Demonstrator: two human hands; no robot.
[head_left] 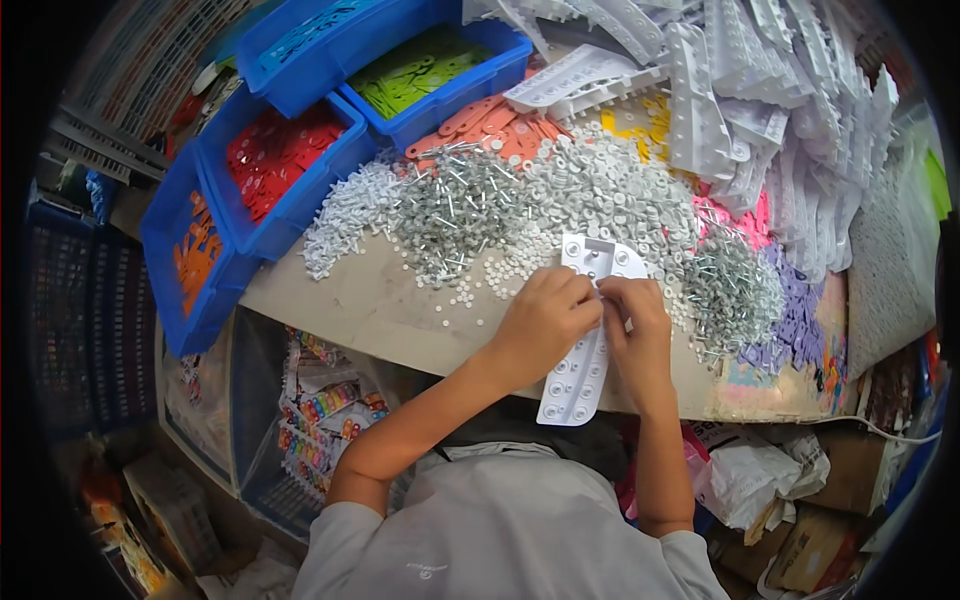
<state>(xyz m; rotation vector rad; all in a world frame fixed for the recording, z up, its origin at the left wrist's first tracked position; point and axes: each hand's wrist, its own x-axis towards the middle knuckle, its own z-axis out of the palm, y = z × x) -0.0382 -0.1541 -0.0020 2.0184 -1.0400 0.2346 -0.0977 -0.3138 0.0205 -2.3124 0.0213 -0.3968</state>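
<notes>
A long white plastic base (575,385) with rows of round sockets and a channel down its middle lies at the table's front edge, its near end reaching past that edge. My left hand (548,318) comes over its left side, fingers bent and closed above the channel. From the right, my right hand (640,318) meets it there, thumb and forefinger drawn together. Whatever the fingertips pinch is hidden between them. Just beyond the base lie heaped white round caps (600,180) and a pile of metal pins (455,215).
Blue bins at the far left hold red pieces (275,160), green pieces (425,75) and orange pieces (195,250). Stacked white plastic bases (700,90) crowd the far right. More pins (735,290) and purple pieces (795,315) lie right. A crate (260,450) stands below left.
</notes>
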